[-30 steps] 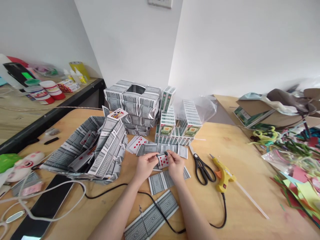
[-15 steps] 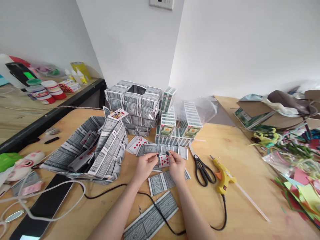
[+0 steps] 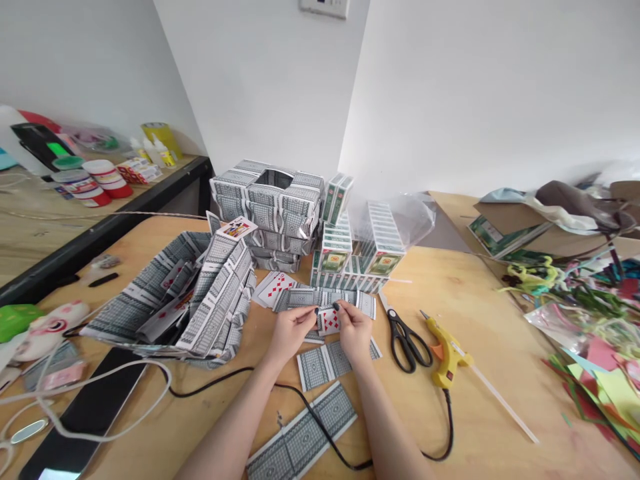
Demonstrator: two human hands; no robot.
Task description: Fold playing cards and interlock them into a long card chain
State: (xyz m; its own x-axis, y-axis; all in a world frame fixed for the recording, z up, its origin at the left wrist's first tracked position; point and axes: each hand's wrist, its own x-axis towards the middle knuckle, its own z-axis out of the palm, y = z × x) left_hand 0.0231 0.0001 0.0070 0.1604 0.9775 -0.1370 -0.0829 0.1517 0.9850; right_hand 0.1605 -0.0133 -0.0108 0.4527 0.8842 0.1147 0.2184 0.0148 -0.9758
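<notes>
A playing card with red pips is between my two hands above the table. My left hand pinches at its left end, and my right hand has fingers closed on its right side. Beneath and behind the hands lies a strip of grey-backed cards. Nearer me are a short card strip and a longer one. A bin built of cards stands to the left, with loose cards inside. Face-up cards lie behind my left hand.
Black scissors and a yellow glue gun lie to the right; its cable runs under my forearms. Behind stand a card-built box and stacked card packs. A black phone lies at left, coloured scraps at right.
</notes>
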